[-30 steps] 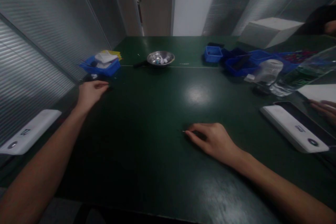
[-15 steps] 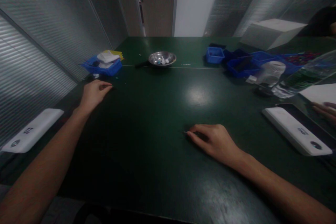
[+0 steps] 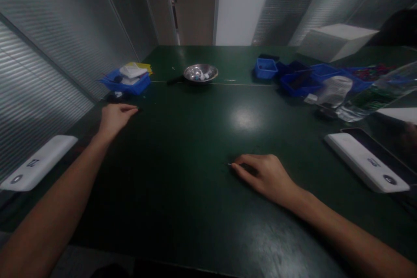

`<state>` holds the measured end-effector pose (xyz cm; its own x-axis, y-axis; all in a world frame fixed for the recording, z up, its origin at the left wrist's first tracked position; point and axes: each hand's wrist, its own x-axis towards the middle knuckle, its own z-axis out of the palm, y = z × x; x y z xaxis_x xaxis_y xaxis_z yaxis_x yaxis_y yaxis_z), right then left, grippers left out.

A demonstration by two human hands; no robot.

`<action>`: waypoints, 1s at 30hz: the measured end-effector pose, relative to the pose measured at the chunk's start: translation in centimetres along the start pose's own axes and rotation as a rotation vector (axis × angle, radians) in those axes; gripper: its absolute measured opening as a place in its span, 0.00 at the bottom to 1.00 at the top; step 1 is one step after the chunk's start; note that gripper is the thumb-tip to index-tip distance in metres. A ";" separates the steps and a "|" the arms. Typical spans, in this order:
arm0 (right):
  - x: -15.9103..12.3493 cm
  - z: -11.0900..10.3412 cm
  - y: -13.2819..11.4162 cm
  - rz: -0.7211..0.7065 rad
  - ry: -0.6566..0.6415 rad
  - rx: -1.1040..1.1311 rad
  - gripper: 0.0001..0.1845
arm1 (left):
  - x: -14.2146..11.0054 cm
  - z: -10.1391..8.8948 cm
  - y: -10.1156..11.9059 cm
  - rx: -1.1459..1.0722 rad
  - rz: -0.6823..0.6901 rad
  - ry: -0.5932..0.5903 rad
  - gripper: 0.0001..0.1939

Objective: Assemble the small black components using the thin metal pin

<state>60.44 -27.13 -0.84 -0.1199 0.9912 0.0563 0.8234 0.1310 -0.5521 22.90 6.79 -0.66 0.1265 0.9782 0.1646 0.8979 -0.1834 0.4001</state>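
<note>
My left hand [image 3: 114,118] is pinched at the table's left side, just in front of a blue bin [image 3: 137,86]. Between its fingertips is something small and dark that I cannot make out. Nearer to me, my right hand [image 3: 263,171] rests on the dark green table [image 3: 182,182] with thumb and forefinger pressed together. A thin, short, shiny piece [image 3: 229,164] pokes out from those fingertips; its kind is too small to tell.
At the back stands a metal bowl [image 3: 192,79] with small pieces inside. Blue bins [image 3: 266,69], a clear bottle [image 3: 355,106] and a white box [image 3: 332,43] are at right. White devices lie left [image 3: 42,160] and right [image 3: 365,163]; another person's blurred hand [image 3: 409,137] is beyond.
My left hand has sunk slightly toward the table, its fingers still pinched. My right hand has stayed put. At the right edge, the other person's hand has moved and is now blurred.
</note>
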 end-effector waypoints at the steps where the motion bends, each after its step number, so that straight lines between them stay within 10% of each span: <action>1: 0.0 0.0 0.0 -0.001 -0.001 0.003 0.16 | 0.1 0.0 0.1 -0.010 -0.019 -0.010 0.18; 19: 0.4 0.1 -0.3 0.015 0.016 -0.036 0.17 | 2.5 1.3 -0.9 -0.309 -0.155 0.009 0.17; 30: 0.2 0.0 -0.3 0.013 -0.003 -0.024 0.17 | -2.3 1.5 3.5 0.697 0.418 0.042 0.15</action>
<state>60.20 -26.92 -0.66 -0.1112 0.9927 0.0468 0.8381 0.1190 -0.5324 26.34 4.03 -0.98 0.5056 0.8356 0.2151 0.8380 -0.4163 -0.3527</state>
